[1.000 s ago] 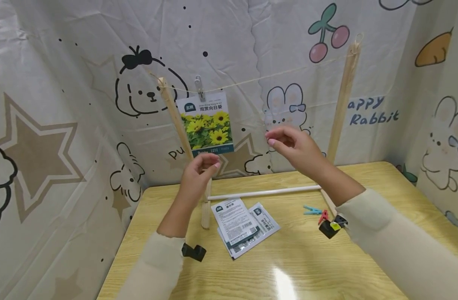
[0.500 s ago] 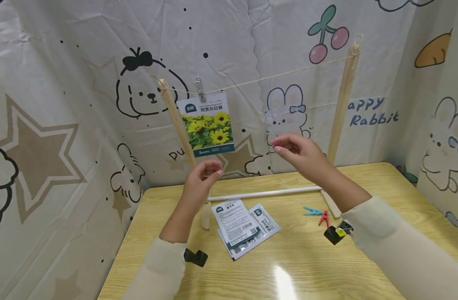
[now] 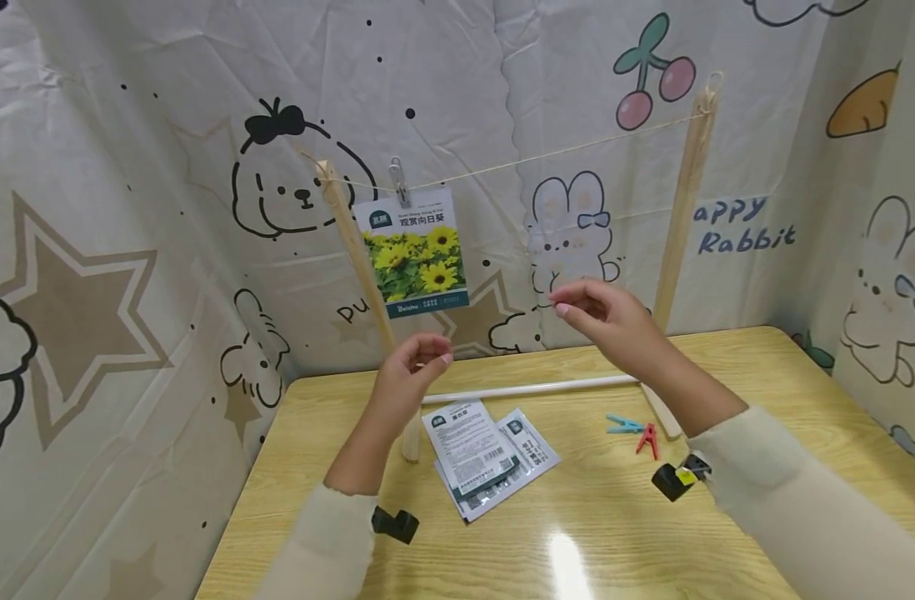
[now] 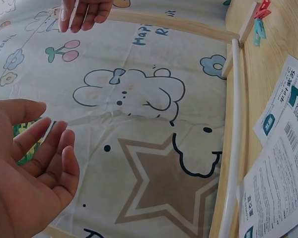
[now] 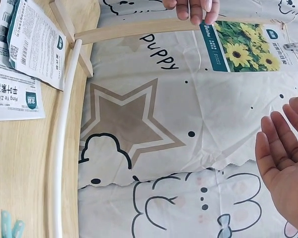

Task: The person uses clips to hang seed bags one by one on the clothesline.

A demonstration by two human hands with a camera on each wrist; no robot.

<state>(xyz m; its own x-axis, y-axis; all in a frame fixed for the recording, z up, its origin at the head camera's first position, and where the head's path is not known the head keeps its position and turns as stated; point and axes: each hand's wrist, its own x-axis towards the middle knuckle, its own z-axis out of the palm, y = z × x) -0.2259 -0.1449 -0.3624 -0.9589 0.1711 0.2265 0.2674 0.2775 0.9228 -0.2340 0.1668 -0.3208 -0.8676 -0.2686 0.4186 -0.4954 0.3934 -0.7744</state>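
A seed packet with yellow sunflowers hangs by a clear clip from a thin string between two wooden posts. My left hand is in the air just below that packet, its fingers loosely bent around nothing. To its right, my right hand is raised before the curtain, also without anything in it. The right wrist view shows the fingers of that hand apart from the packet. On the table, several more seed packets lie overlapped below the hands.
A blue clothespin and a red clothespin lie on the table at right. A white rod joins the feet of the left post and right post. Printed curtain surrounds the table.
Both hands have sunk a little and shifted slightly right. The hanging packet and the things on the table stay where they were.
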